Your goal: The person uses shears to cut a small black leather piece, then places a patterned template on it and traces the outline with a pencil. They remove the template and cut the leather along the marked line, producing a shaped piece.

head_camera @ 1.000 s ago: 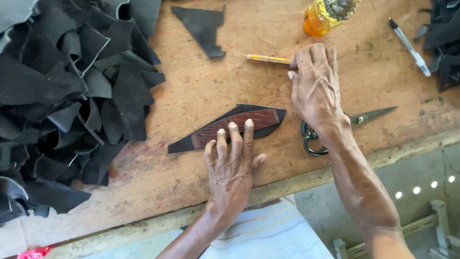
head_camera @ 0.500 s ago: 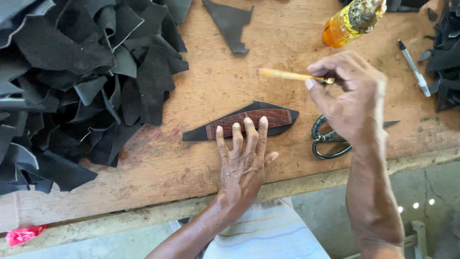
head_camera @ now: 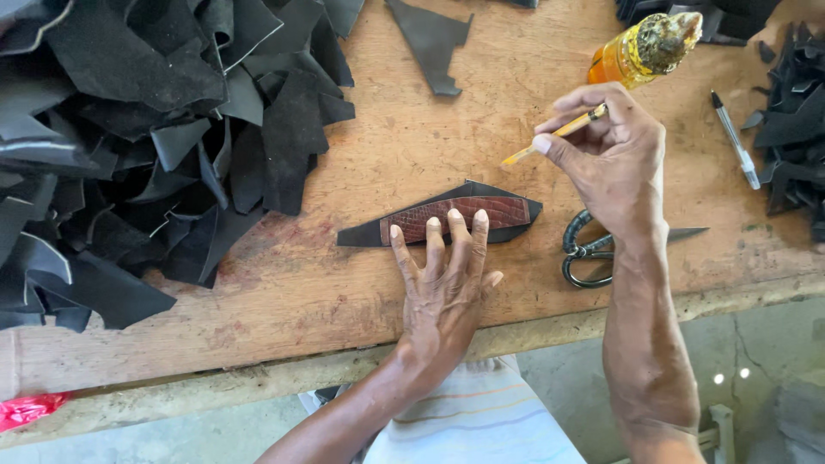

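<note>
Left hand (head_camera: 447, 283) flat, fingers spread, pressing reddish-brown textured template (head_camera: 455, 216) onto dark leather piece (head_camera: 516, 225) at middle of wooden worktop (head_camera: 344, 283). Right hand (head_camera: 614, 159) above-right of leather piece, closed around yellow pencil (head_camera: 550, 137), tip raised off worktop. Scissors (head_camera: 601, 249) just right of leather piece. Black scrap pile (head_camera: 129, 146) well left.
</note>
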Demonstrator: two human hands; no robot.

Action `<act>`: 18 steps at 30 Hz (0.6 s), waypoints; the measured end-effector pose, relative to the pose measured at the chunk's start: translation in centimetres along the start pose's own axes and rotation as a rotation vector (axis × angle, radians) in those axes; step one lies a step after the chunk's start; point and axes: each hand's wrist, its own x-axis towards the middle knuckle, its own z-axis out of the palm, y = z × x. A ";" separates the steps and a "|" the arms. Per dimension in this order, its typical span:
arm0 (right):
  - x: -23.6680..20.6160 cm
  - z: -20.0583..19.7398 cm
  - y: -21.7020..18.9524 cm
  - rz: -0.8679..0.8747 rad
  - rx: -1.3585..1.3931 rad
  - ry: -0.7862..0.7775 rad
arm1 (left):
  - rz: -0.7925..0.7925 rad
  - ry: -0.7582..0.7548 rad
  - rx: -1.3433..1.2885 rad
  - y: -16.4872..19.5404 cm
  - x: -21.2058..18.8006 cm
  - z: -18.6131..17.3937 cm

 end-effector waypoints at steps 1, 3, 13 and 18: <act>0.0 0.1 0.1 0.016 0.052 0.001 | -0.003 -0.001 -0.019 0.0 0.0 0.1; -0.3 0.6 0.1 0.082 0.038 0.009 | -0.002 -0.005 -0.038 0.0 0.0 0.1; -2.8 4.2 -0.2 -0.069 0.006 -0.085 | -0.004 0.006 0.043 -0.1 -0.4 -0.1; -3.4 5.6 -2.2 0.069 0.183 -0.050 | -0.018 0.029 0.060 -0.2 -0.6 -0.2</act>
